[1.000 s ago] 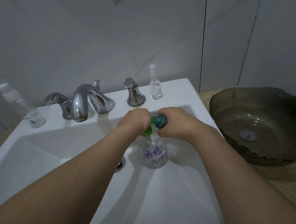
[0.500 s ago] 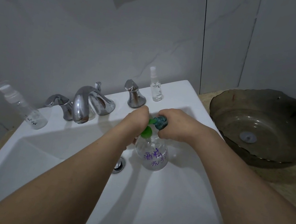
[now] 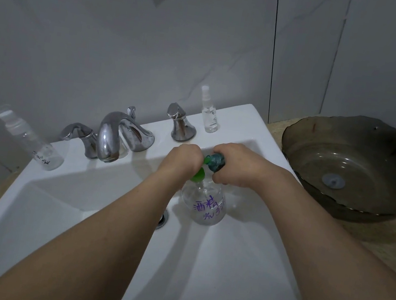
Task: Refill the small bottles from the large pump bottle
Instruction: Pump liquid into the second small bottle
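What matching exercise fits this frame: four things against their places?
Things:
1. large pump bottle
2. slim spray bottle
3. capped clear bottle
4. dark glass basin

Places:
a. rim, far left of the faucet
b. counter right of the white sink
c. inside the sink, under both hands
d. rim, right of the right tap handle

Pairs: 1-c, 2-d, 3-a, 4-b

place: bathroom | cues: white washbasin (image 3: pixel 259 130), chrome faucet (image 3: pixel 114 137), tiled wall (image 3: pixel 156 41), glass basin (image 3: pixel 358 168)
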A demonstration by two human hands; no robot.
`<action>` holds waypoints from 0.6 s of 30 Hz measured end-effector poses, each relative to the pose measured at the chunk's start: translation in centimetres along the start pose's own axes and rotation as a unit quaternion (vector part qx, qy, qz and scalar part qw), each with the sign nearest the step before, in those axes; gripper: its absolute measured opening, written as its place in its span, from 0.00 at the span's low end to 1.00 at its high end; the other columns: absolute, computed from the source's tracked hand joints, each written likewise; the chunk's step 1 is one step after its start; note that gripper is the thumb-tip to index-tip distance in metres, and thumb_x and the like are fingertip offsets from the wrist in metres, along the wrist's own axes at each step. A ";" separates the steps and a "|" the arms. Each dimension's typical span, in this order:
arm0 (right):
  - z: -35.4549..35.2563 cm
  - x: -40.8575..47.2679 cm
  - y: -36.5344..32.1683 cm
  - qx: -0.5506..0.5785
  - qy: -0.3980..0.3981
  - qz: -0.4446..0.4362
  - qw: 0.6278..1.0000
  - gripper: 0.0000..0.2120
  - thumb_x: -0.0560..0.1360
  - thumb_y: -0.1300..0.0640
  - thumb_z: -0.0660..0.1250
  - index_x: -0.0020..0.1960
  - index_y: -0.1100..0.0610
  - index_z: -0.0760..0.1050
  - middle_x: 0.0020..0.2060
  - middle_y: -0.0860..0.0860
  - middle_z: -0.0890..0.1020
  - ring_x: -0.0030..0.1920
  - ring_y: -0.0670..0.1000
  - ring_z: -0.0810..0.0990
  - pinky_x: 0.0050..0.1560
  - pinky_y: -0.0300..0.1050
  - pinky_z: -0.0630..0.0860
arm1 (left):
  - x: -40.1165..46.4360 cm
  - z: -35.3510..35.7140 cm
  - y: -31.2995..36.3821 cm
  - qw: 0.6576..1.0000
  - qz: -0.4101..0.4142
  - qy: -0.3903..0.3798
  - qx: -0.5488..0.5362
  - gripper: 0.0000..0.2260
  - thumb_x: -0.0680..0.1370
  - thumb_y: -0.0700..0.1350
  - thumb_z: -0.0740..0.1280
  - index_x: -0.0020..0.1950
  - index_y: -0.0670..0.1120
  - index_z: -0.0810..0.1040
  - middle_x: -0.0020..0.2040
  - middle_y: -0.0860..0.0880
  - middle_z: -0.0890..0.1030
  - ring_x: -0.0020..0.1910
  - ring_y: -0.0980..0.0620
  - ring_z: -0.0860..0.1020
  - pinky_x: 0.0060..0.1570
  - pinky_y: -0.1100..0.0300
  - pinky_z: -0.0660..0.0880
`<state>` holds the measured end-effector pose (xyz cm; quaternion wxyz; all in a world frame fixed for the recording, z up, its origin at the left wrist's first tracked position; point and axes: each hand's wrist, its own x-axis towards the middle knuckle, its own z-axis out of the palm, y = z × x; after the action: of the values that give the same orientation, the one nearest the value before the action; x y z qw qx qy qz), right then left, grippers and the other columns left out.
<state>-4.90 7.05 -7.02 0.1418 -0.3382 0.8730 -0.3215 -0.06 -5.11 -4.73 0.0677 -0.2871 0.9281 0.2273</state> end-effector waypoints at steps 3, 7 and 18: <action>0.1 0.0 -0.1 -0.005 -0.002 -0.001 1.000 0.13 0.64 0.60 0.72 0.36 0.48 0.68 0.36 0.46 0.75 0.34 0.46 0.76 0.28 0.39 0.66 | 0.0 0.0 -0.2 1.000 -0.009 0.005 0.011 0.06 0.74 0.33 0.60 0.47 0.38 0.75 0.52 0.34 0.79 0.53 0.36 0.79 0.41 0.53 0.73; 0.0 0.0 -0.1 -0.006 -0.009 0.000 1.000 0.13 0.64 0.61 0.72 0.37 0.48 0.68 0.37 0.46 0.75 0.34 0.45 0.76 0.27 0.38 0.67 | 0.1 0.0 -0.5 0.998 -0.025 -0.003 -0.054 0.12 0.80 0.36 0.54 0.55 0.34 0.75 0.59 0.34 0.78 0.57 0.36 0.78 0.47 0.47 0.75; -0.4 -0.2 -0.2 0.009 -0.020 0.006 1.000 0.16 0.66 0.61 0.72 0.47 0.50 0.70 0.39 0.44 0.71 0.37 0.43 0.73 0.29 0.37 0.67 | -1.3 -1.4 -0.1 0.969 -0.115 -0.085 -0.201 0.14 0.76 0.50 0.51 0.43 0.44 0.74 0.38 0.44 0.79 0.37 0.45 0.76 0.23 0.64 0.70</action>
<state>-4.80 7.27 -6.60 0.1641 -0.3381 0.8693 -0.3212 1.05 -5.20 -3.26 0.1131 -0.3796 0.8147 0.4235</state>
